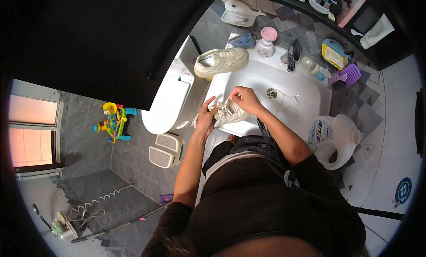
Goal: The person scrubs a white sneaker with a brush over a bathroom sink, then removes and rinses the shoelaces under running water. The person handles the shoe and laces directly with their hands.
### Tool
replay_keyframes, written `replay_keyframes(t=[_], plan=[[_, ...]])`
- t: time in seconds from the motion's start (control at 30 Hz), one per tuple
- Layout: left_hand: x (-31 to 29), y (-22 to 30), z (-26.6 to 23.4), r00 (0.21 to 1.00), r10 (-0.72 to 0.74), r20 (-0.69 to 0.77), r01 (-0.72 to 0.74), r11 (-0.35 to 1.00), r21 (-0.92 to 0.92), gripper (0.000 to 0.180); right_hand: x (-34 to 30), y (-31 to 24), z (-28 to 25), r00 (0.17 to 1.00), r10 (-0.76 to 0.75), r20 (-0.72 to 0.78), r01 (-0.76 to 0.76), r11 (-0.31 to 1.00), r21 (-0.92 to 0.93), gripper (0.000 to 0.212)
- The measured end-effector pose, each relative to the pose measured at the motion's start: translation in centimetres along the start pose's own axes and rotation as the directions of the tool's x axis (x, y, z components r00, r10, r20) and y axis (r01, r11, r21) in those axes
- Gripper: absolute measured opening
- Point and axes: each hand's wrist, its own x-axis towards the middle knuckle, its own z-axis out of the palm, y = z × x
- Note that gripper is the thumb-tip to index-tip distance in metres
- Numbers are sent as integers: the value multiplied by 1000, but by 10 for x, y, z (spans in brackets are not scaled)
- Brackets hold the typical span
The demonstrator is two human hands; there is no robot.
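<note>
**Pale shoe held at the sink's front edge, a loose lace left across the drain**

Clock directions are counted from the held shoe (235, 116), which is kept at the front left edge of the white sink (313, 95). Its side is clasped by the left hand (205, 121), the thumb laid near the laces. By the right hand (246, 100), the thumb and fingertips brought together, the shoe's lace (225, 107) appears to be pinched; the exact grip is partly hidden.

At 12 o'clock, the left rim is taken up by a second shoe (222, 61), lying lengthwise. Between 2 and 3 o'clock, the drain is partly crossed by a loose lace (290, 98) inside the basin. The back ledge is crowded: a pink-topped bottle (265, 48) is set at 1 o'clock, with a dark faucet (291, 56) to its right. A blue-and-yellow holder (334, 54) is seen at 2 o'clock, and just beyond it a purple brush (351, 75).

The right side is blocked between 3 and 4 o'clock by a large white jug (341, 132). At 9 o'clock a white toilet (166, 103) is placed, with a colourful toy (116, 122) beyond; a step stool (166, 151) is found at 8.
</note>
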Motion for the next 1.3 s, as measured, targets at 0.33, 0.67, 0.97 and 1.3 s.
replay_keyframes(t=[0.33, 0.67, 0.97, 1.3], plan=[[-3, 1, 1, 1000, -7, -1, 7, 1000, 12, 41, 11, 11, -49, 803, 409, -435, -51, 773, 632, 9], [5, -6, -2, 999, 16, -36, -15, 1000, 19, 35, -1, 10, -11, 861, -312, -402, 162, 917, -364, 22], [5, -4, 0, 999, 24, -30, -23, 999, 23, 32, -12, -3, 16, 922, -384, 39, 381, 888, -259, 10], [-1, 1, 7, 998, 12, -56, -11, 1000, 17, 34, -5, 9, -5, 959, -12, -285, 67, 981, 184, 16]])
